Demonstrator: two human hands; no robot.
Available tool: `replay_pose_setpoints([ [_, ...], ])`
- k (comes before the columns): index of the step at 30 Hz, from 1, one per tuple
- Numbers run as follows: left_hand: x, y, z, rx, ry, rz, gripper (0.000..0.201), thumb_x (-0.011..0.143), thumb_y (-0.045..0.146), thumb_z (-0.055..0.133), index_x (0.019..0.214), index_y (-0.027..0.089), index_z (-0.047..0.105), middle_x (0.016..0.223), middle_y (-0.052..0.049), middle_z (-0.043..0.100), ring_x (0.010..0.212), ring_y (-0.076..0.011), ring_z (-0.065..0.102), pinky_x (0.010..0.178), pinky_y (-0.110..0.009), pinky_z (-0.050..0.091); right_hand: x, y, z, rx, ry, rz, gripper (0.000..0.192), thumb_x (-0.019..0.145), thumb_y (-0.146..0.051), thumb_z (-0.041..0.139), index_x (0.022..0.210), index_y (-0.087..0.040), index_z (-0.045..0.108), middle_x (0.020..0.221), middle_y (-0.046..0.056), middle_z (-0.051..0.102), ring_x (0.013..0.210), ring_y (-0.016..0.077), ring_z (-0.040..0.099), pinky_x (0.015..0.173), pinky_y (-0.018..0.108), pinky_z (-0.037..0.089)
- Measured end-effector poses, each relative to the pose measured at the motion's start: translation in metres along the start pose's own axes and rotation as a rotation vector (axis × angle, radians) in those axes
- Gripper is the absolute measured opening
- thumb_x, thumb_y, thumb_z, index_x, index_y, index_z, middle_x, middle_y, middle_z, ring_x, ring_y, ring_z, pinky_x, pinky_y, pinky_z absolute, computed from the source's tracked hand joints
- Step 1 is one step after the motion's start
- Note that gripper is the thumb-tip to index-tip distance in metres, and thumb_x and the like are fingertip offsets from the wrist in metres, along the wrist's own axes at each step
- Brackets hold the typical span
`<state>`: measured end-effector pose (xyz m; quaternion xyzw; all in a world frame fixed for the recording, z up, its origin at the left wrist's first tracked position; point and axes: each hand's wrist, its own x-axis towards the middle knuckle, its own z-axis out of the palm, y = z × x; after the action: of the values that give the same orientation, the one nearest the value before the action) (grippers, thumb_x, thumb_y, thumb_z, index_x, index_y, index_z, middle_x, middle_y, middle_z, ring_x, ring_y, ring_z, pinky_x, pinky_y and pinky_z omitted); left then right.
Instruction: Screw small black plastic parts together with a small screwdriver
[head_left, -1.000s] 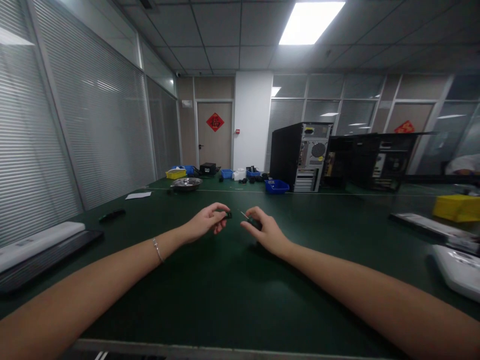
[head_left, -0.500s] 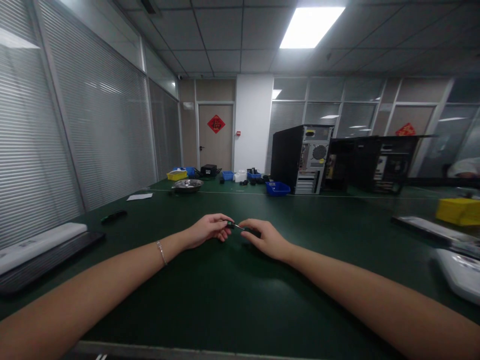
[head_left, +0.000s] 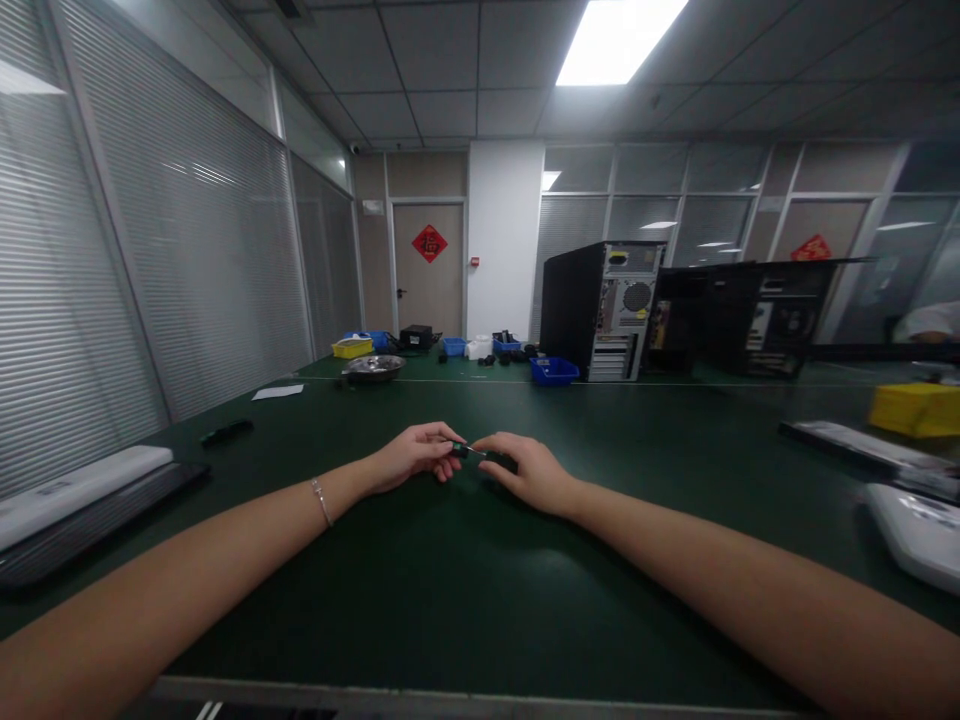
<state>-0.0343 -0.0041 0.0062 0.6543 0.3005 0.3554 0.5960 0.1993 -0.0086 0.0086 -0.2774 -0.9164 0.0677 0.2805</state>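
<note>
Above the green tabletop (head_left: 465, 590), my two hands come together near the middle. My left hand (head_left: 416, 458) is closed, pinching a small black-and-green piece (head_left: 459, 450) between thumb and fingers. A thin metal shaft (head_left: 475, 453) bridges the gap to my right hand (head_left: 534, 474). That hand is curled around a dark handle (head_left: 501, 461), thumb below and fingers above; the shaft and handle look like a small screwdriver. Whether the shaft's tip touches the black-and-green piece or sits inside it, I cannot tell.
At left lie a dark tool (head_left: 227, 432), white paper (head_left: 278, 392) and a black keyboard (head_left: 105, 525). A metal bowl (head_left: 374, 368), blue bin (head_left: 554, 371) and computer tower (head_left: 574, 312) stand farther back. On the right are a yellow box (head_left: 913, 410) and a white device (head_left: 915, 538).
The camera view has shifted slightly. Both hands keep nearly the same pose, and more of the dark handle shows in my right hand.
</note>
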Motion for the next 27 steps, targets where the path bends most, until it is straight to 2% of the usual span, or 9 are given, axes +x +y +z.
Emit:
replay_pose_setpoints([
  [5, -0.0004, 0.0010, 0.0000, -0.035, -0.033, -0.002, 0.025, 0.079, 0.029, 0.060, 0.096, 0.011, 0.057, 0.086, -0.011, 0.064, 0.071, -0.0164, 0.060, 0.067, -0.031, 0.046, -0.0005, -0.0035, -0.0002, -0.040, -0.010, 0.009, 0.026, 0.086, -0.028, 0.049, 0.111, -0.021, 0.056, 0.102, 0.005, 0.061, 0.091, 0.0181, 0.057, 0.079, 0.029, 0.043],
  [11, 0.0003, -0.0023, -0.0003, -0.011, -0.012, 0.016, 0.029, 0.075, 0.028, 0.064, 0.098, 0.011, 0.057, 0.089, -0.013, 0.065, 0.071, -0.0164, 0.061, 0.067, -0.032, 0.047, 0.0003, -0.0035, 0.0009, -0.076, -0.028, 0.037, 0.020, 0.087, -0.029, 0.048, 0.102, -0.020, 0.057, 0.094, 0.005, 0.062, 0.084, 0.0167, 0.057, 0.073, 0.027, 0.042],
  [27, -0.0018, -0.0005, -0.0008, -0.088, -0.043, -0.020, 0.023, 0.073, 0.020, 0.065, 0.093, 0.010, 0.060, 0.088, -0.013, 0.066, 0.071, -0.0177, 0.062, 0.070, -0.034, 0.047, -0.0004, -0.0056, -0.0023, -0.011, -0.074, -0.063, 0.022, 0.088, -0.030, 0.045, 0.105, -0.020, 0.055, 0.099, 0.004, 0.061, 0.088, 0.0168, 0.056, 0.077, 0.027, 0.043],
])
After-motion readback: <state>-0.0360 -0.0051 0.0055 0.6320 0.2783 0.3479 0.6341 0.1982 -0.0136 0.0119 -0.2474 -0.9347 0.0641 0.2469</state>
